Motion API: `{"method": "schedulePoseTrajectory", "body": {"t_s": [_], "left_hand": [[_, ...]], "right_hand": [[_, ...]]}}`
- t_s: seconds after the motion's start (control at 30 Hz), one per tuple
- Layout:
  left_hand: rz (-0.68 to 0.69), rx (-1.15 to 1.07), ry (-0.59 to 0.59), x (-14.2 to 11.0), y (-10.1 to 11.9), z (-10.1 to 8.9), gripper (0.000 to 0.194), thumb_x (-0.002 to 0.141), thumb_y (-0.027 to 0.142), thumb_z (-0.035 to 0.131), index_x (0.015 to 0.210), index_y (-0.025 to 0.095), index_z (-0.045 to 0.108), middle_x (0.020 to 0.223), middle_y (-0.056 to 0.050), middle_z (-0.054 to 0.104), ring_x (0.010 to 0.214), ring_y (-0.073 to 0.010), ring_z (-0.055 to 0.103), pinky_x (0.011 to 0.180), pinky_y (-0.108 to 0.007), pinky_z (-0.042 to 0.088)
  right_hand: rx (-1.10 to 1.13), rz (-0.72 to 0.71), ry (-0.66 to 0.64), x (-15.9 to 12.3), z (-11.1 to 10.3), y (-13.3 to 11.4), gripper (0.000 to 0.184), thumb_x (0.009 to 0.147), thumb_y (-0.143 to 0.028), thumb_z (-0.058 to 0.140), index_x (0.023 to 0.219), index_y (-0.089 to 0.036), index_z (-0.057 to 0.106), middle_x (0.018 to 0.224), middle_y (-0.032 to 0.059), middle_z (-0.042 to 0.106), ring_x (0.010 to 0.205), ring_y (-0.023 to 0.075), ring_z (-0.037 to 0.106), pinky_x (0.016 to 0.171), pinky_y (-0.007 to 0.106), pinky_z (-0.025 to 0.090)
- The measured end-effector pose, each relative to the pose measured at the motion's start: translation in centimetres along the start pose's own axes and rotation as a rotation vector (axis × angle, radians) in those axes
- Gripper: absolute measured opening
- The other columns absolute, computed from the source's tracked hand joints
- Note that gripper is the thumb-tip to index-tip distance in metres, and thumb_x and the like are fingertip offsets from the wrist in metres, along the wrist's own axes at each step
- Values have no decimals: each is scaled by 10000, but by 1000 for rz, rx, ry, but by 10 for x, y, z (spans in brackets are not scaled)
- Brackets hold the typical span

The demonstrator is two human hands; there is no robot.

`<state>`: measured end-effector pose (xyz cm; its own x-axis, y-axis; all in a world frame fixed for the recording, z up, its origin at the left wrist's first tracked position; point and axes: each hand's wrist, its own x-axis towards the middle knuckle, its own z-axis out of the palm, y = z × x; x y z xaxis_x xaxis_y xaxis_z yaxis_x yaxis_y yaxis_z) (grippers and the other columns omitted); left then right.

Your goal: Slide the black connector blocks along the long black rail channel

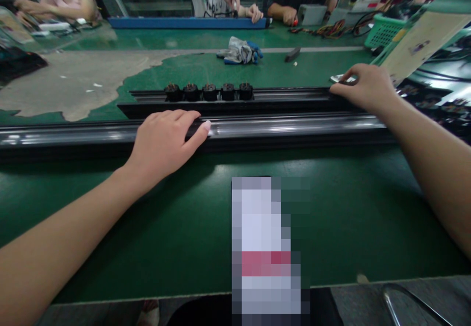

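Note:
A long black metal rail (287,125) with a shiny top lies across the bench in front of me. My left hand (162,139) is closed over it, its thumb along the top and its fingertips partly hidden behind. Just beyond lies a second black rail (290,96), which carries a row of several black sockets (209,92) with metal pins pointing up. At that rail's right end, my right hand (368,88) pinches the edge with thumb and fingers. Some of those fingers are hidden. A small whitish piece (336,78) shows behind the right fingertips.
A blurred-out upright rectangle (261,232) covers the near middle of the green bench (147,247). Farther back are grey-blue work gloves (241,51), a dark block (293,54), a green basket (386,31) and wires. Opposite, co-workers' hands (255,13) handle a blue bar (184,23).

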<state>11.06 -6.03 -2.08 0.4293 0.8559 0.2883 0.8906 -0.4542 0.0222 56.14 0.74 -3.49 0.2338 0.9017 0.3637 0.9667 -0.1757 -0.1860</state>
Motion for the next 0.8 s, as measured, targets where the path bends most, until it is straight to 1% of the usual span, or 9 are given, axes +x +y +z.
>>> {"method": "schedulePoseTrajectory", "body": {"t_s": [0.13, 0.27, 0.47, 0.6, 0.8], "left_hand": [[-1, 4, 7, 0, 0, 0, 651, 1003, 588, 228, 1346, 206, 629, 1317, -124, 672, 1212, -347, 598, 1052, -508, 421], [-9, 13, 1, 0, 1, 0, 666, 999, 596, 218, 1334, 200, 637, 1312, -124, 678, 1221, -350, 597, 1052, -501, 421], [-1, -12, 0, 0, 0, 0, 664, 999, 591, 233, 1334, 186, 638, 1316, -141, 676, 1221, -369, 597, 1044, -527, 425], [-14, -12, 5, 0, 0, 0, 652, 993, 602, 242, 1328, 212, 643, 1307, -121, 682, 1225, -361, 598, 1051, -512, 425], [-9, -18, 3, 0, 1, -1, 654, 993, 600, 244, 1334, 209, 643, 1312, -128, 682, 1224, -374, 599, 1041, -528, 428]], "right_hand": [[7, 17, 49, 0, 2, 1, 478, 788, -532, 619, 1036, -136, 718, 1019, 162, 686, 1001, 324, 629, 975, 483, 483], [-1, 48, 49, -1, 1, 1, 479, 786, -537, 604, 1022, -135, 717, 1012, 172, 681, 1012, 325, 621, 972, 477, 475], [-21, 51, 22, 0, 2, 3, 518, 805, -547, 580, 1060, -118, 721, 1052, 192, 679, 1058, 339, 617, 991, 472, 463], [-29, 43, 12, 3, 3, 4, 502, 811, -531, 586, 1045, -106, 717, 1043, 194, 677, 1039, 337, 618, 995, 479, 463], [-40, 73, -70, 6, 2, 5, 526, 825, -535, 599, 1066, -80, 700, 1042, 216, 657, 1025, 330, 604, 993, 484, 456]]}}
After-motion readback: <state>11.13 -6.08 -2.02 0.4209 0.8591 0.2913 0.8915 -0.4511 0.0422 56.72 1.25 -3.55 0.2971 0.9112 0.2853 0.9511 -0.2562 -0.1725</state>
